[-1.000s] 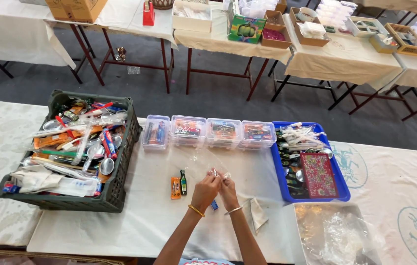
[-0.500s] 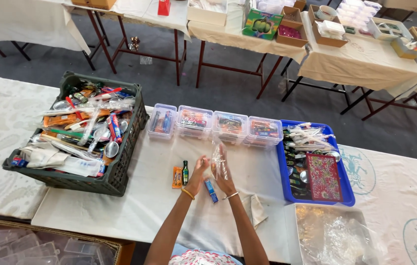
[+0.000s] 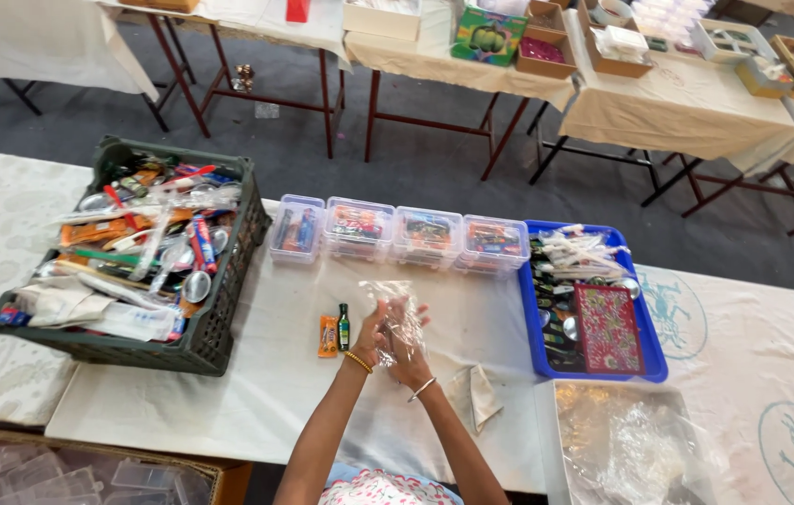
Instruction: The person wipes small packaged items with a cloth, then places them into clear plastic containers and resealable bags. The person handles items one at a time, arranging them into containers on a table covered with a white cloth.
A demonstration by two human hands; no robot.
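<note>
Both hands meet over the middle of the white-clothed table (image 3: 257, 411). The left hand (image 3: 371, 334) and the right hand (image 3: 409, 355) hold a clear plastic bag (image 3: 395, 313) between them, fingers curled and pinched on its crinkled film, the bag standing up above the knuckles. Each wrist wears a thin bangle.

Just left of the hands, on the cloth, lie an orange packet (image 3: 328, 336) and a small dark bottle (image 3: 343, 326), side by side. Just right of the right forearm sits a folded beige pouch (image 3: 476, 396).

Beyond the hands, 4 clear lidded boxes (image 3: 397, 233) stand in a row, touching one another. To their right is a blue tray (image 3: 644, 351) with wrapped spoons and a red patterned card (image 3: 608, 328). Below that tray lies a heap of clear bags (image 3: 626, 440).

On the left, a dark crate (image 3: 214, 323) is piled with packets, tubes and spoons.
</note>
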